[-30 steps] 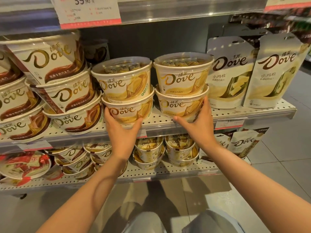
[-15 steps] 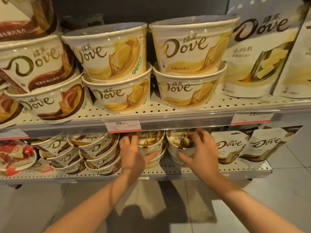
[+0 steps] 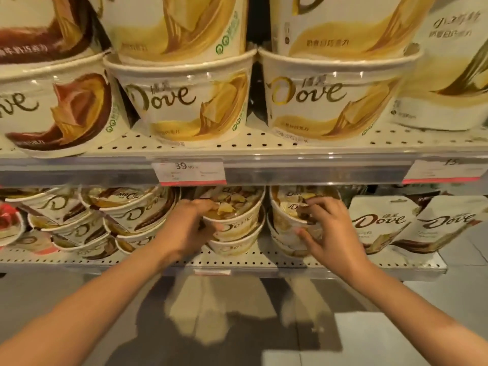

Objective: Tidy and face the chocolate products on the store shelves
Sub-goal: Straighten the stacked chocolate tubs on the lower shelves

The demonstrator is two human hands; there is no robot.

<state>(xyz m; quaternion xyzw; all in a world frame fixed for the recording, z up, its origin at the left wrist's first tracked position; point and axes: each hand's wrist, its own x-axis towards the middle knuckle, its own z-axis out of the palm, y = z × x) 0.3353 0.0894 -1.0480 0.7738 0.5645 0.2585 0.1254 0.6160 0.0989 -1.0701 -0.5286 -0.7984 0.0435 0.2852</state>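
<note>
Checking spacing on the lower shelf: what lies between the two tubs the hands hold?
Head view: only a narrow dark gap separates the left cream tub and right cream tub; nothing sits there.

price tag [image 3: 189, 172], grey floor [image 3: 369, 339]

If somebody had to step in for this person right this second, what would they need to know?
Left hand: grips the top tub of the left white-chocolate stack on the lower shelf.
Right hand: fingers curled round the top tub of the right stack beside it.
Done: on the upper shelf, the yellow tubs stand stacked, logos facing front.
Left: both held tubs sit tilted with logos turned off-front; turn and square them. The brown-swirl tubs to the left lean at angles and probably need facing too. The pouches on the right show their logos.
</note>
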